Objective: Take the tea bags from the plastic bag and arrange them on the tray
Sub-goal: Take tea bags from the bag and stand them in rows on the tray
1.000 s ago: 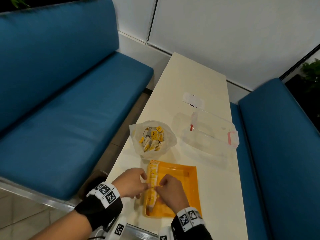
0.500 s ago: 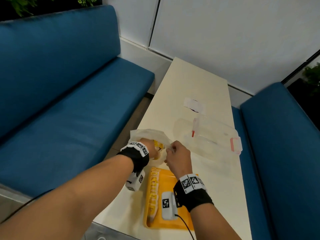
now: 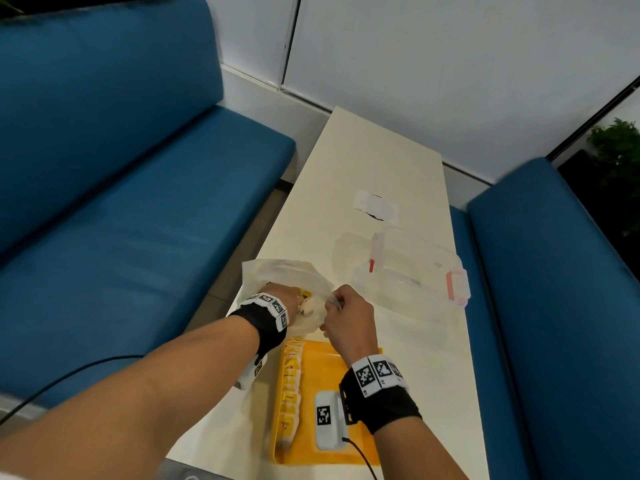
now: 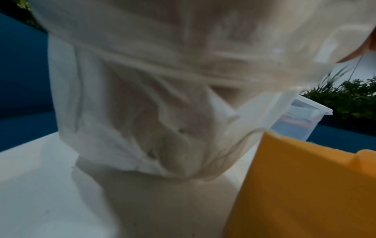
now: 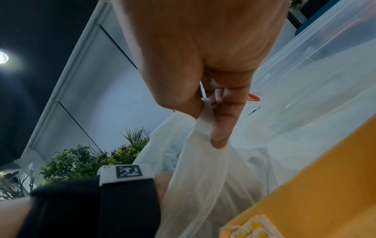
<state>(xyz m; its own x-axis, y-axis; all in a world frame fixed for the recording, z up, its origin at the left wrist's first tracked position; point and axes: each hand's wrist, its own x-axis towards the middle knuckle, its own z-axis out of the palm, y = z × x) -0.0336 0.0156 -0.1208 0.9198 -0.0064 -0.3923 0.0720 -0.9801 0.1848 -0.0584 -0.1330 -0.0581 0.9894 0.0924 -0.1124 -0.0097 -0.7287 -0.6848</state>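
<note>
The right hand [image 3: 349, 315] pinches the plastic bag [image 3: 287, 271] rim; the left hand [image 3: 289, 303] is inside among tea bags (grip hidden). The tray [image 3: 349, 455], at 6 o'clock on the surface [image 3: 374, 161], holds a row.

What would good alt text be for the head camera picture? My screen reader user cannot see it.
Seen from above, a person's left hand reaches into a plastic bag of tea bags while the right hand pinches its rim open. Nearer, an orange tray holds a row of tea bags along its left side. A clear box sits farther along the white table, between blue benches.
</note>
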